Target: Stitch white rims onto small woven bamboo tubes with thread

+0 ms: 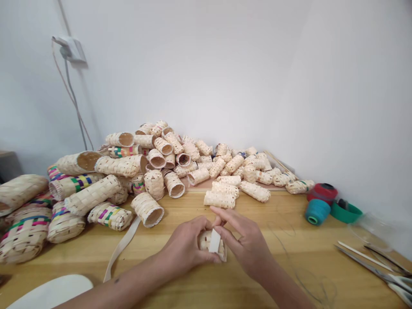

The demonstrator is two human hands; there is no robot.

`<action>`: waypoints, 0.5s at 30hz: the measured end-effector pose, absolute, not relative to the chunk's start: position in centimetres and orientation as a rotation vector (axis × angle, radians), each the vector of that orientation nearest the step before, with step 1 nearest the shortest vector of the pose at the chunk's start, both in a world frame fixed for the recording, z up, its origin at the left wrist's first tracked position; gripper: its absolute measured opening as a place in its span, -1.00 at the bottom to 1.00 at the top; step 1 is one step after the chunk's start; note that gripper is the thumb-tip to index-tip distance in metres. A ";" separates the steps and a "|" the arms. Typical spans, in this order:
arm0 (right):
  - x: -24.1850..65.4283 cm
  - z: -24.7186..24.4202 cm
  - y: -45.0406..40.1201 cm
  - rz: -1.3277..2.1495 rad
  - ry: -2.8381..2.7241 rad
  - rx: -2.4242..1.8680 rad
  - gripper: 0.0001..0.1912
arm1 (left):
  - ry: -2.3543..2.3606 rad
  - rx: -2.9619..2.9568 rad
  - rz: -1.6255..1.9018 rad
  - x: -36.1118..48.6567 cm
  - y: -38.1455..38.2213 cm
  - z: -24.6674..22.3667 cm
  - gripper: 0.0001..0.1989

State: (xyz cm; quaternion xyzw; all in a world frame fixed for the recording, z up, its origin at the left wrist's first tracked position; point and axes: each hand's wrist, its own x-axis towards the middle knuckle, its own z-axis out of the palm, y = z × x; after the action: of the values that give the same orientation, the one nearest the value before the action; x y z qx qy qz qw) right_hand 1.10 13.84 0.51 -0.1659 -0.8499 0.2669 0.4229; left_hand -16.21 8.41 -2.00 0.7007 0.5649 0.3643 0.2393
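Observation:
At the front middle of the table, my left hand (186,244) is wrapped around the side of a small woven basket (205,241) made of pale flat strips. My right hand (241,240) pinches a white flat strip (214,241) between thumb and fingers, holding it against the basket. The strip's lower end lies over the basket's woven face. Part of the basket is hidden behind my fingers. Just beyond my hands, a small woven tube (219,199) lies on its side with others like it.
A heap of woven tubes (120,165) fills the left and back. Blue thread (318,211), red thread (322,193) and a green ring-shaped holder (346,212) stand right. Scissors (370,266) lie at the right edge. A pale ribbon (122,249) and white oval piece (54,292) lie front left.

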 end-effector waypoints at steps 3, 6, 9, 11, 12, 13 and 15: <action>1.2 0.7 13.9 0.664 -2.120 -0.449 -0.66 | 1.494 1.844 1.070 -16.4 8.4 -2.1 -0.22; 1.5 0.7 14.6 0.741 -2.011 -0.616 -0.70 | 1.450 1.868 1.113 -16.5 8.3 -2.0 -0.26; 1.9 0.6 15.8 0.904 -1.935 -0.820 -0.65 | 1.415 1.847 1.167 -16.7 8.4 -2.1 -0.50; 2.1 0.5 16.6 0.964 -1.965 -0.899 -0.64 | 1.414 1.713 1.206 -16.8 8.6 -2.2 -0.50; 2.2 0.5 16.8 0.965 -1.990 -0.912 -0.65 | 1.407 1.627 1.228 -16.9 8.7 -2.2 -0.48; 2.2 0.5 16.9 0.955 -2.013 -0.911 -0.67 | 1.394 1.542 1.249 -17.0 8.9 -2.2 -0.46; 2.2 0.5 16.8 0.954 -2.046 -0.879 -0.72 | 1.363 1.420 1.297 -17.2 9.2 -2.2 -0.46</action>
State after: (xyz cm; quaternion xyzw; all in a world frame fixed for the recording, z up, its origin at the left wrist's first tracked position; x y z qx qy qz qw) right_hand 2.16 16.78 0.55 -0.3397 -0.7906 0.3687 0.3516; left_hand -17.25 9.18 -2.18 0.5566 0.5344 0.5085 0.3821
